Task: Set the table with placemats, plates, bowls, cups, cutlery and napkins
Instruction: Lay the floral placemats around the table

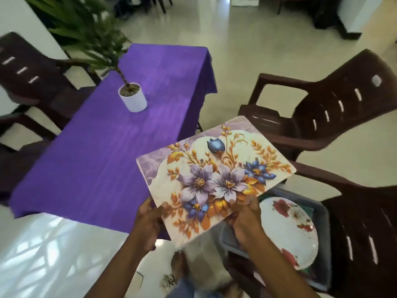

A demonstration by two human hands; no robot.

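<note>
I hold a floral placemat [214, 179], or a stack of them, in the air beside the near right corner of the table [96, 160], which wears a purple cloth. My left hand [150, 220] grips its near left edge. My right hand [245, 222] grips the near edge further right, fingers underneath. A white plate with red flowers [290, 231] lies in a grey tub [322, 267] on the chair at the lower right, partly hidden by the placemat and my right arm.
A potted plant in a white pot [133, 96] stands on the far half of the table. Dark brown plastic chairs stand at the right [322, 117], lower right [365, 229] and left [28, 82]. Pale glossy floor surrounds the table.
</note>
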